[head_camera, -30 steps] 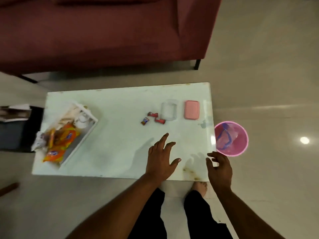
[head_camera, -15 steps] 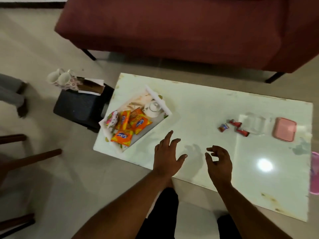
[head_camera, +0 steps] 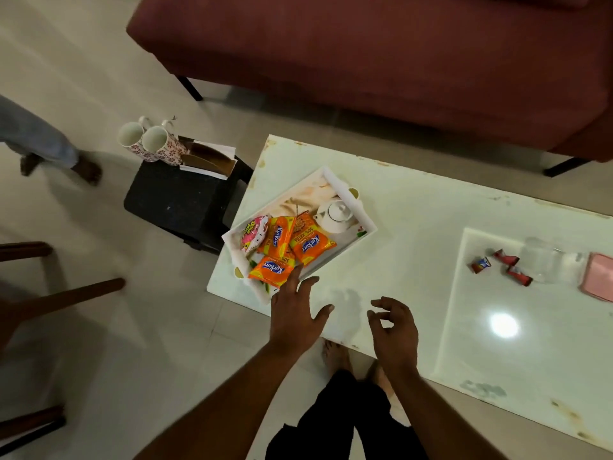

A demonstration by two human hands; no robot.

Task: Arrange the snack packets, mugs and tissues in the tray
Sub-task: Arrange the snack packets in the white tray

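**Both hands empty above the desk's near edge; tray just ahead of the left hand**

Far left, two floral mugs (head_camera: 151,141) stand side by side on a dark stool (head_camera: 179,197), touching a brown and white paper holder (head_camera: 209,159) on the same stool. The stool sits just beside the left end of the white desk (head_camera: 414,227).

On the desk's left end lies the white tray (head_camera: 368,229), set at an angle. Inside it: a pink snack packet (head_camera: 253,232) at the left, three orange snack packets (head_camera: 282,247) overlapping in the middle and near end, and a white teapot (head_camera: 335,215) at the far right side.

The left hand (head_camera: 293,318) is over the near desk edge, fingers spread, nothing in it. Its fingertips reach the tray's near corner and the nearest orange packet; contact cannot be confirmed. The right hand (head_camera: 394,330) is just beside it, well apart from the tray, fingers loosely curled, holding nothing.

Further right, three small red wrapped sweets (head_camera: 501,267) lie on the desk, next to a clear container (head_camera: 547,263) and a pink lid (head_camera: 598,277) at the frame's edge. All are well apart from both hands.
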